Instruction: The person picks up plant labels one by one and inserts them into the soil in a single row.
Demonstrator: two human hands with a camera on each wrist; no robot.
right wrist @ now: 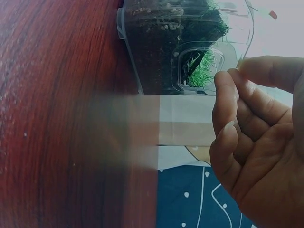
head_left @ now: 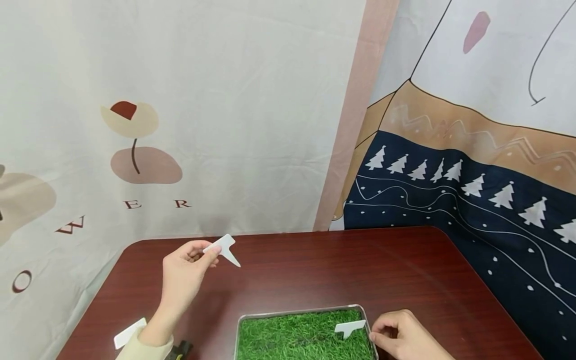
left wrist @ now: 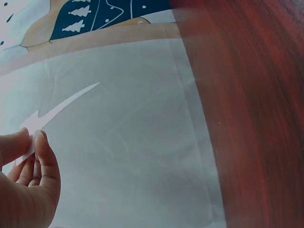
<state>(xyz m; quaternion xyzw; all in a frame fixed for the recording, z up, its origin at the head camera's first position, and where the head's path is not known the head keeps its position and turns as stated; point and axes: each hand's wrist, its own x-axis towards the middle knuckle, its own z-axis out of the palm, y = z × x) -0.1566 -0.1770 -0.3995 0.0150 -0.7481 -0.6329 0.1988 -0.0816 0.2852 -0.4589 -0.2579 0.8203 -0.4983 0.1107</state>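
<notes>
Grass box rim-pinched by your R hand, white tag by your L hand: prob. planting step, lowering to grass needed next.

red-brown tbl holds wht piece at left & clear turf box.

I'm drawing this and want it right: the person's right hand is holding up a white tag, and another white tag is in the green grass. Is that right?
Not quite. The head view shows the left hand holding up the white tag, not the right hand. The other white tag is in the green grass, as you said.
</notes>
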